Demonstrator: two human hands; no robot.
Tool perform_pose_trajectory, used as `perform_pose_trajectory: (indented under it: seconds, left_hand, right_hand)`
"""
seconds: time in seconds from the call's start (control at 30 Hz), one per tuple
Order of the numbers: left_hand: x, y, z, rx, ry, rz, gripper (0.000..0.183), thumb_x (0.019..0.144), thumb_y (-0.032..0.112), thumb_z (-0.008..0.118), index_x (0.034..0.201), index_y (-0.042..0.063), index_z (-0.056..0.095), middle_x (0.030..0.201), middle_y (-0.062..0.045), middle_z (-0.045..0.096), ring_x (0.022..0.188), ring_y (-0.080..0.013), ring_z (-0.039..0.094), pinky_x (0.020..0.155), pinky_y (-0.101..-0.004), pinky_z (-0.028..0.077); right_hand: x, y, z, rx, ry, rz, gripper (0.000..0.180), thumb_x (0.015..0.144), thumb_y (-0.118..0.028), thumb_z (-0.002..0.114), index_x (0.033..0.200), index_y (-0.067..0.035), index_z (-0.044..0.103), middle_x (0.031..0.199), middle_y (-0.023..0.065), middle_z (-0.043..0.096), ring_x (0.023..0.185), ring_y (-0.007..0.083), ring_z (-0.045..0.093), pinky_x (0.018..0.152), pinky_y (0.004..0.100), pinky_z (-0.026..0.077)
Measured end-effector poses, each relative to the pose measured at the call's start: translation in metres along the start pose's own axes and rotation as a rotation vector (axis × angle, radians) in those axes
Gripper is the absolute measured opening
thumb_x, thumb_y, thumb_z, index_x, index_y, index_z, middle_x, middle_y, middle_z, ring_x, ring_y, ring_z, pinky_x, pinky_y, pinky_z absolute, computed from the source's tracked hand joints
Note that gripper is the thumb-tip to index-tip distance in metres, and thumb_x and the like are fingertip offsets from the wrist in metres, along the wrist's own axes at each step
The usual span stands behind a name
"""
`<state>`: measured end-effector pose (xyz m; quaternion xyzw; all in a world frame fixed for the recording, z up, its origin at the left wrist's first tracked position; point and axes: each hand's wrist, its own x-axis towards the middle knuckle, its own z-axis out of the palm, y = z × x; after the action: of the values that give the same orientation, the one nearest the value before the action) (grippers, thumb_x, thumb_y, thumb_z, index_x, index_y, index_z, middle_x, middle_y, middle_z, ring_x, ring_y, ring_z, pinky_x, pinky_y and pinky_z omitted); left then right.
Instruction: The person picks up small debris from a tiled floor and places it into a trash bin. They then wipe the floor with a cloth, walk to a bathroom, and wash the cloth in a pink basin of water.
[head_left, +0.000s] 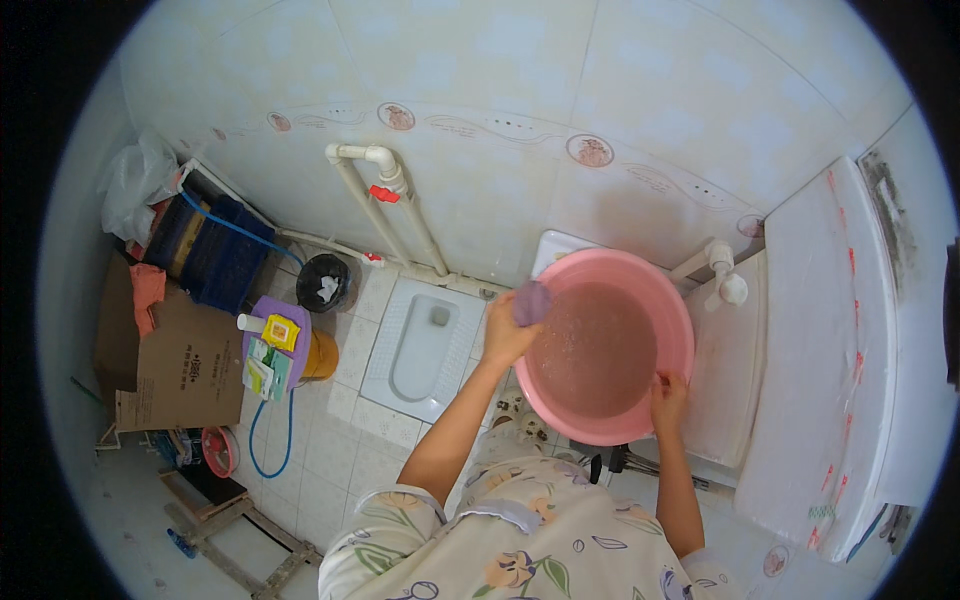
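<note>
A large round pink plastic basin (679, 330) stands before me, holding cloudy brownish water (600, 352) with some bubbles at its left side. My left hand (510, 330) is at the basin's upper left rim, its fingers closed around a small purple object (532, 304), perhaps a cloth or sponge. At the lower right, my right hand (668, 401) is at the inner edge of the basin by the water; its fingertips are bent together, and whether they pinch the rim or something small I cannot tell.
A white squat toilet (424, 349) is set in the tiled floor left of the basin. Beyond it are a black waste bin (322, 283), a purple stool (301, 341) with packets, and a cardboard box (187, 375). White pipes (420, 225) run up the wall; a wrapped white panel (799, 360) stands right.
</note>
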<state>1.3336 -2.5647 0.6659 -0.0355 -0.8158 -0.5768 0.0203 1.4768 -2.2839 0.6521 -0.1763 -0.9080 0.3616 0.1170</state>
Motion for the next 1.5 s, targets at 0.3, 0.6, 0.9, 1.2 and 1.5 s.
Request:
perform_pose_trajectory:
  seconds: [0.3,0.6,0.9,1.2,1.5]
  left_hand:
    - [0.005,-0.012,-0.004,-0.688,-0.076,-0.668,0.033,0.068,0.007,0.063,0.094,-0.011,0.055,0.089,-0.017,0.061,0.074,-0.0224,0.061,0.063,-0.033,0.05]
    - [-0.012,-0.021,0.024,-0.77,0.35,-0.807,0.028,0.065,0.003,0.061,0.087,-0.013,0.055,0.082,-0.018,0.059,0.068,-0.0264,0.06,0.058,-0.0363,0.05]
    - [-0.109,-0.032,-0.029,-1.092,0.597,-0.785,0.025,0.068,0.004,0.059,0.09,-0.008,0.055,0.087,-0.016,0.059,0.074,-0.0255,0.06,0.067,-0.0384,0.05]
    - [-0.2,-0.013,-0.146,-1.109,0.952,-0.592,0.023,0.069,0.001,0.058,0.091,-0.006,0.056,0.085,-0.012,0.06,0.074,-0.0222,0.059,0.067,-0.0348,0.049]
    - [-0.26,-0.107,-0.22,-0.933,1.125,-0.657,0.02,0.068,-0.001,0.057,0.088,-0.005,0.056,0.081,-0.01,0.059,0.068,-0.0191,0.057,0.06,-0.0321,0.048]
  right_hand:
    - [-0.079,0.025,-0.009,0.673,-0.079,0.912,0.021,0.083,-0.019,0.058,0.097,-0.004,0.052,0.082,0.0066,0.055,0.073,0.0172,0.055,0.063,0.0303,0.047]
    - [-0.071,0.043,0.013,1.258,-0.235,0.797,0.04,0.073,-0.004,0.055,0.112,-0.003,0.045,0.1,0.0087,0.054,0.092,0.023,0.057,0.077,0.0357,0.051]
    - [-0.056,0.021,0.005,1.066,-0.342,0.572,0.044,0.069,-0.003,0.052,0.111,0.001,0.043,0.097,0.0086,0.053,0.087,0.0211,0.056,0.074,0.0328,0.05]
    - [-0.088,-0.061,0.056,1.065,-0.789,0.596,0.052,0.068,-0.001,0.052,0.119,0.003,0.039,0.109,0.0104,0.05,0.101,0.0225,0.05,0.088,0.0351,0.042]
    - [-0.153,-0.078,0.182,0.985,-0.922,0.728,0.047,0.071,-0.001,0.055,0.116,0.003,0.043,0.108,0.0104,0.052,0.096,0.0227,0.053,0.08,0.0336,0.045]
